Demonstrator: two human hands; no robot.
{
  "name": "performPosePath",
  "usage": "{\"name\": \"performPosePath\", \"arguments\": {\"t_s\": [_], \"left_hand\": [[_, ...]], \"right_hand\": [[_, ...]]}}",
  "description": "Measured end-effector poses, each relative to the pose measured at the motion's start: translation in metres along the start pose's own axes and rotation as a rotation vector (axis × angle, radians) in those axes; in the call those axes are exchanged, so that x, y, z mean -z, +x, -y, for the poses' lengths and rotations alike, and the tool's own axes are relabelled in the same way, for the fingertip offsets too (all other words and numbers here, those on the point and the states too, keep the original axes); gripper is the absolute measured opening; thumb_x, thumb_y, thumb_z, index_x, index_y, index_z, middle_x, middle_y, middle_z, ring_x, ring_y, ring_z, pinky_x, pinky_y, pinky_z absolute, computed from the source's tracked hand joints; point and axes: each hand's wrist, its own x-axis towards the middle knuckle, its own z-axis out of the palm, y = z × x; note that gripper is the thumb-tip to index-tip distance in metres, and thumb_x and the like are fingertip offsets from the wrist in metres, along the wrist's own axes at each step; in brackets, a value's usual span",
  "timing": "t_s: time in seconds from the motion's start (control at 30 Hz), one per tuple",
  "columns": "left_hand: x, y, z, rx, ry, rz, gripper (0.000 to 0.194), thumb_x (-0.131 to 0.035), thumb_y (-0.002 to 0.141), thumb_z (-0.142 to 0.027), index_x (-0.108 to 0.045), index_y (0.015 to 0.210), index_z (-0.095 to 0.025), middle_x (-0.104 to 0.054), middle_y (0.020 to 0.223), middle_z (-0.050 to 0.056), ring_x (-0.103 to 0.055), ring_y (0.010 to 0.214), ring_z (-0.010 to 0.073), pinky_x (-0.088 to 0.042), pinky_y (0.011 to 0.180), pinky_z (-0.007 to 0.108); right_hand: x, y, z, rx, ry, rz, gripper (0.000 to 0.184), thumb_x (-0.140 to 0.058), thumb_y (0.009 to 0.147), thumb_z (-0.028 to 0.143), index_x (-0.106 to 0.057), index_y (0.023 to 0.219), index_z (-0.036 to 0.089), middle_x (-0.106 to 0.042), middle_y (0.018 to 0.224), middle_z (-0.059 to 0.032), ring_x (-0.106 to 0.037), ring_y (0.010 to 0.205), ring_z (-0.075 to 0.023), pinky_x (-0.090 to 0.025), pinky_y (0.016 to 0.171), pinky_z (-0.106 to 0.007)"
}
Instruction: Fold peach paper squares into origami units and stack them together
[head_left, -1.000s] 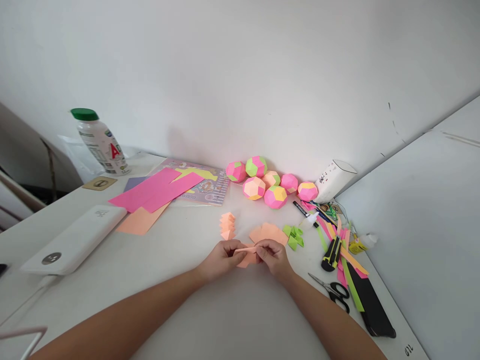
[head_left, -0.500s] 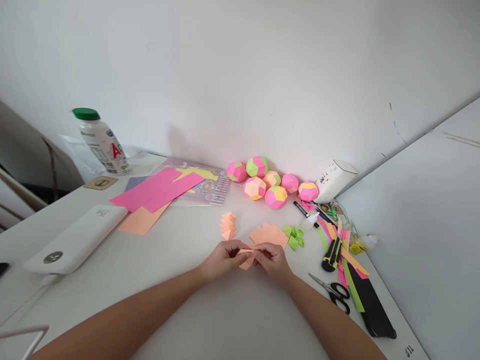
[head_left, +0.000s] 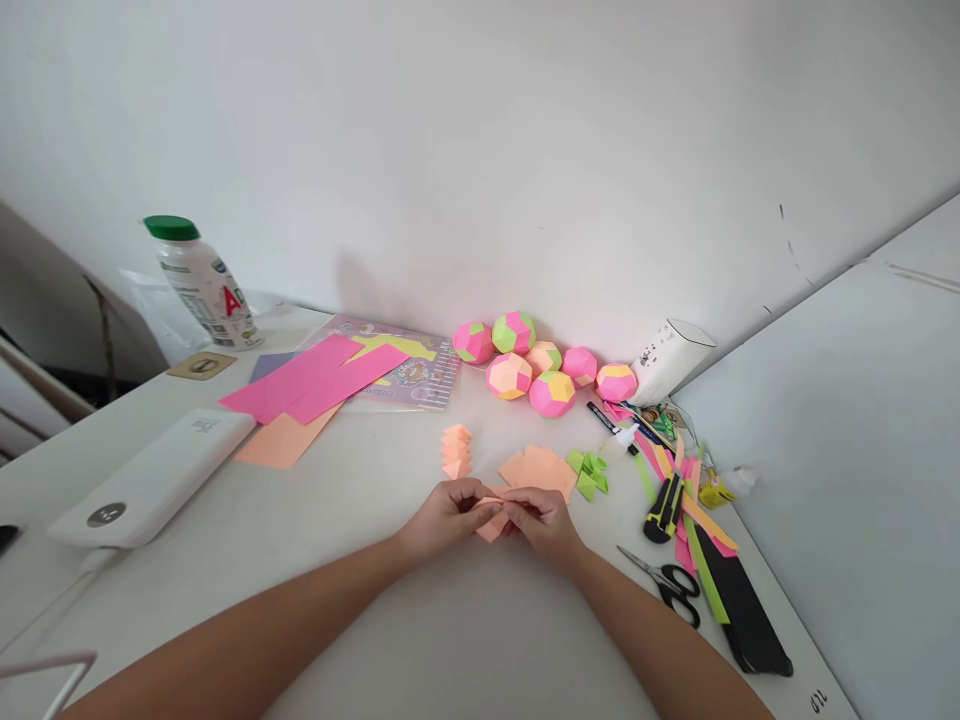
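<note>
Both hands pinch a small peach paper piece (head_left: 492, 528) between thumbs and fingers, close above the table. My left hand (head_left: 452, 515) grips its left side, and my right hand (head_left: 546, 518) grips the right; the fingers hide much of the paper. Just behind them lie several flat peach paper pieces (head_left: 540, 470). A row of folded peach paper pieces (head_left: 456, 452) stands beyond my left hand. Folded green paper pieces (head_left: 589, 474) lie to the right of the flat peach ones.
Several faceted paper balls (head_left: 552, 394) sit by the wall. Right: scissors (head_left: 666, 582), a utility knife (head_left: 664, 508), paper strips, a glue bottle (head_left: 724, 487), a black case (head_left: 742, 610). Left: pink sheets (head_left: 345, 385), a white power bank (head_left: 154, 480), a bottle (head_left: 206, 290).
Both hands keep hold of the peach paper piece, with only a tiny shift of the fingers and paper. Everything else stays where it was.
</note>
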Motion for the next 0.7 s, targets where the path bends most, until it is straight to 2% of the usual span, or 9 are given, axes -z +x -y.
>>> {"name": "performPosePath", "arguments": {"t_s": [0.13,0.33,0.53,0.7], "left_hand": [[0.0001,0.0004,0.0034,0.001,0.002,-0.010,0.026,-0.058,0.079,-0.039,-0.065,0.076,-0.015,-0.061,0.067,0.002,-0.057,0.064,0.0145,-0.046,0.058,0.025],[0.0002,0.0018,0.0064,-0.024,0.061,-0.041,0.025,-0.058,0.078,-0.038,-0.064,0.070,-0.015,-0.053,0.063,-0.001,-0.050,0.059,0.0114,-0.042,0.055,0.023],[-0.0004,0.0005,0.0002,-0.033,0.062,-0.024,0.027,-0.058,0.078,-0.040,-0.062,0.067,-0.016,-0.055,0.068,0.001,-0.055,0.064,0.0135,-0.045,0.059,0.026],[-0.0008,-0.0008,-0.0031,-0.025,0.051,-0.036,0.023,-0.058,0.078,-0.038,-0.057,0.069,-0.017,-0.056,0.066,0.000,-0.054,0.063,0.0132,-0.044,0.058,0.025]], "right_hand": [[0.0002,-0.0003,0.0001,-0.015,0.007,0.006,0.022,-0.056,0.084,0.036,-0.071,0.091,0.021,-0.070,0.081,-0.0043,-0.064,0.057,-0.0144,-0.055,0.056,-0.028],[0.0002,0.0000,0.0028,-0.024,0.020,-0.003,0.021,-0.058,0.082,0.036,-0.071,0.085,0.019,-0.069,0.075,-0.0043,-0.063,0.054,-0.0138,-0.054,0.053,-0.027],[0.0007,-0.0001,0.0019,-0.031,0.002,-0.009,0.022,-0.059,0.082,0.037,-0.072,0.086,0.019,-0.067,0.067,-0.0029,-0.061,0.053,-0.0139,-0.053,0.051,-0.026],[0.0004,-0.0002,0.0007,-0.027,0.017,0.011,0.022,-0.059,0.082,0.037,-0.071,0.086,0.019,-0.068,0.073,-0.0038,-0.063,0.055,-0.0144,-0.054,0.053,-0.027]]}}
